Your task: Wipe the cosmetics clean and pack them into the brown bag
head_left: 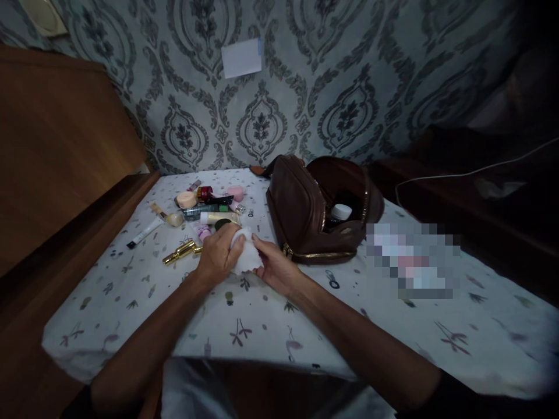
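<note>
Head view: jar (342,212) in open bag (297,203) near held cloth (247,255)

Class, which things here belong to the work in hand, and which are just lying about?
In the work:
- white cloth
- left hand and right hand, both holding it

Apparently just lying about:
- brown bag
- gold tube
- pink jar

Table (174,314), covered with a patterned white cloth, bears a clutter of cosmetics (212,214) at left. Open brown bag (297,203) stands right of them; pixelated patch (413,262) beyond, contents unreadable.
</note>
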`<state>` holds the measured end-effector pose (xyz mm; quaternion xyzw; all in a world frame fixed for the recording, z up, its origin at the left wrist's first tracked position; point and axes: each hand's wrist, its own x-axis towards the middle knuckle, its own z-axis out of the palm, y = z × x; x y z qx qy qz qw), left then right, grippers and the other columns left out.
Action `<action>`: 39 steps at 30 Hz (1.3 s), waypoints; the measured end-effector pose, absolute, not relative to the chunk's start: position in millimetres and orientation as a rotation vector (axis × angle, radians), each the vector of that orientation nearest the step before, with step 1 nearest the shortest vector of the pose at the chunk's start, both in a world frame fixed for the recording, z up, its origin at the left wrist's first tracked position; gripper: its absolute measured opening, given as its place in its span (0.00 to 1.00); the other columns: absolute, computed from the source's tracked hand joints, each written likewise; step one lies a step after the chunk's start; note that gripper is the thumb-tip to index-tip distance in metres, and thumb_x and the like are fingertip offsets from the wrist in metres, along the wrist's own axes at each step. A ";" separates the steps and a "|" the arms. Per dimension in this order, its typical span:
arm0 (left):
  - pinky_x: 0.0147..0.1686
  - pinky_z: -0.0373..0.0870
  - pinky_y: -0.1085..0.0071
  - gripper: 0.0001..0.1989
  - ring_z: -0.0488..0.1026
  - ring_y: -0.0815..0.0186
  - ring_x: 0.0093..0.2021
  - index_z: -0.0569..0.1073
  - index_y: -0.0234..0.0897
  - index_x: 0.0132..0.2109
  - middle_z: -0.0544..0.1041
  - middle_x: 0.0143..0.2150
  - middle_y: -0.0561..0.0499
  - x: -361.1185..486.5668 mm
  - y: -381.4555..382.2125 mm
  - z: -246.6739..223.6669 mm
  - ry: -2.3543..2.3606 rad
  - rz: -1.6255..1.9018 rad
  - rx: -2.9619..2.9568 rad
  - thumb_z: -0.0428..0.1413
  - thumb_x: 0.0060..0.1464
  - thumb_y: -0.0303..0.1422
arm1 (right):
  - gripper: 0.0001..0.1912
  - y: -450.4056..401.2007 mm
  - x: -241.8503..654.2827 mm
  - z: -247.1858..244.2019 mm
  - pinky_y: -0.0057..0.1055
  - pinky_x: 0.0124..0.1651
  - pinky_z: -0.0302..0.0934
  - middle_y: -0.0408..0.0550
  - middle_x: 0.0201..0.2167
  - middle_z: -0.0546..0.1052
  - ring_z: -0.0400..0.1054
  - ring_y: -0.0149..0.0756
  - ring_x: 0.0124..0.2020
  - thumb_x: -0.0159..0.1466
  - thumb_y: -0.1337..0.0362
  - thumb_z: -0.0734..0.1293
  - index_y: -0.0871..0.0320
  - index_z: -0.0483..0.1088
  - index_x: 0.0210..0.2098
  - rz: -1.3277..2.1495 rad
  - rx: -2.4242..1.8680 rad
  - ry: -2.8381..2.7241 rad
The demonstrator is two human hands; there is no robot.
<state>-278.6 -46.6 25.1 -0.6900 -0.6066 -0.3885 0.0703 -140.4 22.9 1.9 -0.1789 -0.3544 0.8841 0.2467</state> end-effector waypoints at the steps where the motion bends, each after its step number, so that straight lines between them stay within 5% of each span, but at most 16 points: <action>1: 0.36 0.65 0.68 0.13 0.71 0.62 0.36 0.67 0.39 0.38 0.72 0.33 0.50 -278.1 -46.4 24.8 -1.828 -1.178 -2.071 0.42 0.67 0.38 | 0.21 23.2 -140.5 1.0 0.24 0.24 0.61 0.39 0.21 0.71 0.65 0.27 0.22 0.50 0.50 0.78 0.60 0.73 0.29 2.406 -0.487 -0.977; 7: 0.33 0.63 0.67 0.09 0.71 0.62 0.31 0.66 0.39 0.42 0.72 0.30 0.52 -278.9 -44.7 21.1 -1.975 -1.234 -2.000 0.43 0.65 0.36 | 0.23 22.7 -140.7 -1.4 0.24 0.26 0.65 0.40 0.24 0.73 0.68 0.27 0.24 0.45 0.52 0.81 0.60 0.74 0.31 2.350 -0.501 -1.031; 20: 0.40 0.66 0.66 0.10 0.71 0.61 0.39 0.66 0.39 0.47 0.75 0.41 0.49 -281.5 -38.7 25.1 -2.221 -1.545 -1.942 0.47 0.60 0.34 | 0.20 21.7 -143.1 -7.1 0.23 0.27 0.59 0.39 0.26 0.75 0.66 0.27 0.25 0.43 0.67 0.78 0.56 0.71 0.35 2.185 -0.459 -1.174; 30: 0.31 0.60 0.70 0.12 0.67 0.65 0.31 0.66 0.40 0.36 0.70 0.29 0.56 -284.9 -35.8 24.9 -2.398 -1.446 -1.994 0.47 0.63 0.42 | 0.23 25.7 -145.5 -7.5 0.27 0.43 0.62 0.39 0.33 0.76 0.69 0.32 0.37 0.40 0.73 0.72 0.55 0.71 0.37 1.916 -0.451 -1.391; 39: 0.28 0.58 0.70 0.11 0.64 0.66 0.28 0.65 0.39 0.35 0.66 0.26 0.56 -282.2 -37.3 21.5 -2.317 -1.576 -1.953 0.44 0.63 0.38 | 0.30 24.9 -145.2 -8.5 0.28 0.39 0.62 0.39 0.34 0.73 0.68 0.31 0.36 0.40 0.73 0.73 0.54 0.70 0.43 1.886 -0.520 -1.426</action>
